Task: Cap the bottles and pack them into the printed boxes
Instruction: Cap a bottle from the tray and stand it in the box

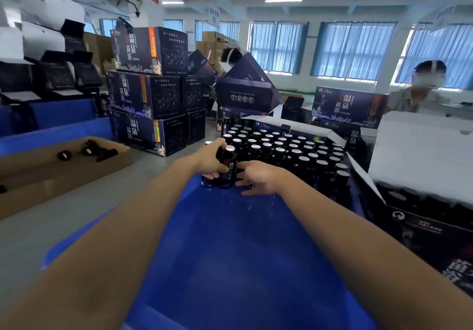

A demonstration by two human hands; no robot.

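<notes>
Head view, read from the left. Starts with a flat cardboard tray (76, 173) on the grey tabletop (38, 240), carrying a few loose black caps (64, 155). Moves on to stacked printed boxes (148, 94) behind it, dark navy with white characters and an orange strip on one face.

Reaches the blue bin (230, 253) in the middle foreground, with both bare forearms stretched out over it towards its far edge. Finds the left hand (210, 160) there, fingers and thumb curled round a small cluster of dark bottles (228, 168): slim, near-black cylinders with a red-and-dark label and a silvery foil top, no cap on. Stands them close to upright at the far rim of the bin, long axis roughly vertical, foil tops up and leaning slightly away from the camera.

Meets the right hand (258, 176) just beside them, palm down, fingers pointing left and touching the lower part of the cluster; cannot tell whether it grips a bottle or only steadies the group.

Continues right into an open printed box (332, 135), white flaps folded out, filled with packed bottles (281, 150) in tight rows, all upright with foil tops showing. Passes a second open box (435, 230) at the right edge, its contents blurred and dark. Ends with another person (419, 86) standing beyond it, far right.
</notes>
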